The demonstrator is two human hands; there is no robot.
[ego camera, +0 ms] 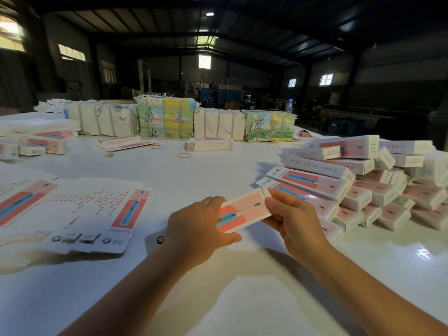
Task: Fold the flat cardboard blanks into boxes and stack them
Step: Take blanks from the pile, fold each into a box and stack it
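Box (pixel 244 212) being held above counter (pixel 218 170) between both hands, pretty much formed. Left hand (pixel 198 229) being wrapped round near end for steadying; right hand (pixel 291 219) pinching far end, flap probably being tucked. Stack (pixel 351 180) being kept just right of right hand for quick drop-off; flat blanks (pixel 97 214) left of left hand.

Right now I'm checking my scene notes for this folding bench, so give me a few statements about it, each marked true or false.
1. Both hands hold one box. True: the left hand and the right hand grip the box at opposite ends.
2. The pile of folded boxes lies to the person's left. False: it lies to the right.
3. Flat blanks lie spread on the table to the left. True.
4. The held box rests on top of the pile. False: it is held apart from the pile, over the table.
5. Rubber bands lie on the table. True.
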